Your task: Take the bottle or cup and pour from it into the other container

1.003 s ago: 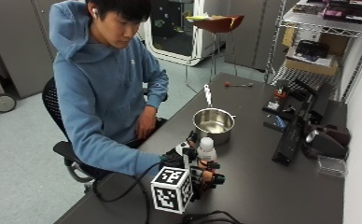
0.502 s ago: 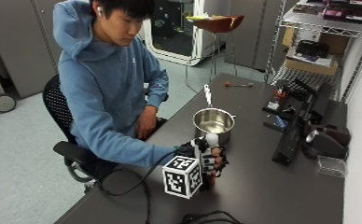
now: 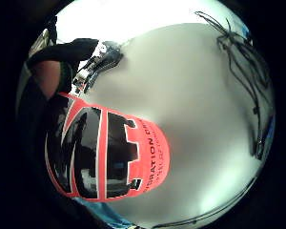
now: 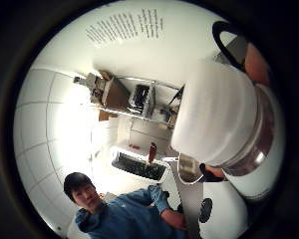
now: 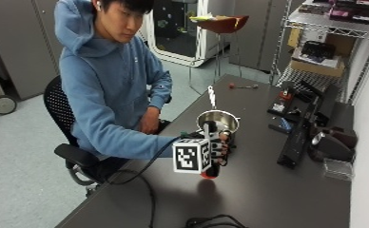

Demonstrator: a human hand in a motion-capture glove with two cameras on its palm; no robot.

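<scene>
Gloved right hand (image 5: 217,151) is wrapped around the bottle (image 5: 208,172), lifted off the table (image 5: 279,194) just beside the steel cup (image 5: 217,121). Cap (image 4: 217,112) looks still on, so tipping may pour nothing. Bottle could knock the cup's rim.

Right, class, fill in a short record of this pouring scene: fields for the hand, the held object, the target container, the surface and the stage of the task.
hand: gloved right hand, fingers curled round the bottle
held object: clear plastic bottle with a red and black label and white cap, lifted off the table
target container: round shiny steel pot, upright just beyond the bottle
surface: dark grey table
stage: bottle lifted beside the pot; no pouring seen yet
</scene>
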